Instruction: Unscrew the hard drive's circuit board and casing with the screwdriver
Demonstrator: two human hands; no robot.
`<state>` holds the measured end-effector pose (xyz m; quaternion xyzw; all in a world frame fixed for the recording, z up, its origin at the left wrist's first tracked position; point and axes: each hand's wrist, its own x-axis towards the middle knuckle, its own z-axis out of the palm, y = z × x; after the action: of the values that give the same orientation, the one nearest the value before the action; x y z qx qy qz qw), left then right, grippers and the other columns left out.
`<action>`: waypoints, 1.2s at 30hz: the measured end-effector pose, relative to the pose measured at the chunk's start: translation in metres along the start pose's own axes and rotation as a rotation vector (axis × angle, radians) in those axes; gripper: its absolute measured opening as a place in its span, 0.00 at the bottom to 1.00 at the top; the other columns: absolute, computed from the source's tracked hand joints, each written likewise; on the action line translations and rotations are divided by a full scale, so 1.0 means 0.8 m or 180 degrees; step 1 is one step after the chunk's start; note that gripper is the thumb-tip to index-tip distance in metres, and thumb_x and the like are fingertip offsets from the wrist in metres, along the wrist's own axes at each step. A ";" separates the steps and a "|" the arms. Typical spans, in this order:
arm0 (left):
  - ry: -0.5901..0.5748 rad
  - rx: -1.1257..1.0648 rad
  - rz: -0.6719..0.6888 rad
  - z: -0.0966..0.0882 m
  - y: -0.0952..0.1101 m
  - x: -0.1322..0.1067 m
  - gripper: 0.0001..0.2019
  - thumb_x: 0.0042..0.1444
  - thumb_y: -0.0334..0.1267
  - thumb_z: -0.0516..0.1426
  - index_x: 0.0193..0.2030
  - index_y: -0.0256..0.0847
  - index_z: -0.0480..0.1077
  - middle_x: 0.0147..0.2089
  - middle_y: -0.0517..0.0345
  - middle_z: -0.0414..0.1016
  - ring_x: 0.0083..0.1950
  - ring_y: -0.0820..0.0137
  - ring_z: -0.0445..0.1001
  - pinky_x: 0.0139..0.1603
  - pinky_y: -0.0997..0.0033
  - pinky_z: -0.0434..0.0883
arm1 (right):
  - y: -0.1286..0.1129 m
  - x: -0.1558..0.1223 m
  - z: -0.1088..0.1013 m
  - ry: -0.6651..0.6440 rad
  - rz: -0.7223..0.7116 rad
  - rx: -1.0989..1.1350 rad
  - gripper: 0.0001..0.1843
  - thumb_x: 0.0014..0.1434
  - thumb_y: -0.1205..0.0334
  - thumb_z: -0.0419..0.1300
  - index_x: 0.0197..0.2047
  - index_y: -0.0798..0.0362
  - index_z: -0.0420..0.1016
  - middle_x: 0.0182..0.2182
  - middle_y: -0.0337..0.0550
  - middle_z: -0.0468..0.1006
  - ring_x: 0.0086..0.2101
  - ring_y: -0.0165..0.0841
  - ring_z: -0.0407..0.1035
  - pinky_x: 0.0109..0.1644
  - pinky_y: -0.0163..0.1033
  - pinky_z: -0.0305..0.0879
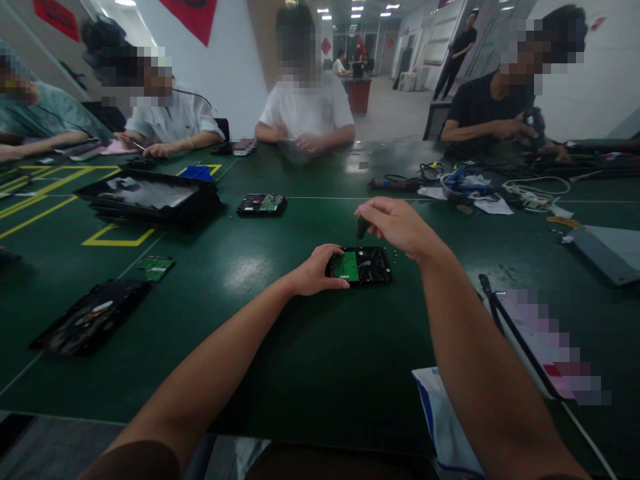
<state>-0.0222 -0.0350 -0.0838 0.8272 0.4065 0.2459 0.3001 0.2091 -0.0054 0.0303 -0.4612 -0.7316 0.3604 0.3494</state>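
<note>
A hard drive (pixel 374 265) lies flat on the green table, its green circuit board (pixel 346 267) facing up. My left hand (pixel 321 270) grips the drive's left end, thumb along the near edge and fingers on the far edge. Just above the drive's far side is my right hand (pixel 393 223), its fingers pinched around a short dark object (pixel 361 228) that points downward. Too little of that object shows to tell its kind. Several tiny bright bits, perhaps screws, are scattered by the drive's right end.
Another hard drive (pixel 261 205) lies farther back, near black trays (pixel 150 193). At left are a dark drive casing (pixel 93 317) and a loose circuit board (pixel 156 268). Cables (pixel 467 180), a grey metal box (pixel 607 253) and a white packet (pixel 445 420) are at right. Several people sit around the table.
</note>
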 end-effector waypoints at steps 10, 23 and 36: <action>0.0026 0.0016 0.0068 0.003 -0.004 0.001 0.41 0.50 0.56 0.69 0.65 0.42 0.62 0.69 0.40 0.62 0.71 0.50 0.60 0.71 0.46 0.61 | 0.000 0.002 0.008 -0.0196 0.0016 0.0416 0.17 0.70 0.50 0.53 0.47 0.50 0.78 0.40 0.46 0.81 0.28 0.29 0.70 0.29 0.37 0.64; -0.0015 0.0014 0.0004 -0.001 0.000 0.000 0.39 0.49 0.55 0.69 0.65 0.45 0.62 0.69 0.42 0.61 0.72 0.48 0.60 0.71 0.41 0.60 | 0.001 0.003 0.009 0.0039 0.0283 0.0423 0.11 0.64 0.52 0.60 0.42 0.51 0.75 0.38 0.47 0.81 0.27 0.31 0.74 0.23 0.36 0.61; 0.0016 -0.0021 0.0009 0.001 -0.003 0.000 0.39 0.49 0.55 0.69 0.65 0.46 0.63 0.70 0.42 0.62 0.72 0.48 0.60 0.71 0.41 0.60 | -0.005 0.001 0.009 0.0181 0.0189 0.0039 0.14 0.63 0.49 0.62 0.37 0.51 0.78 0.27 0.41 0.76 0.27 0.31 0.68 0.30 0.38 0.62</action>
<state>-0.0230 -0.0339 -0.0856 0.8262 0.4052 0.2498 0.3014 0.2016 -0.0074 0.0301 -0.4907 -0.7051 0.3619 0.3621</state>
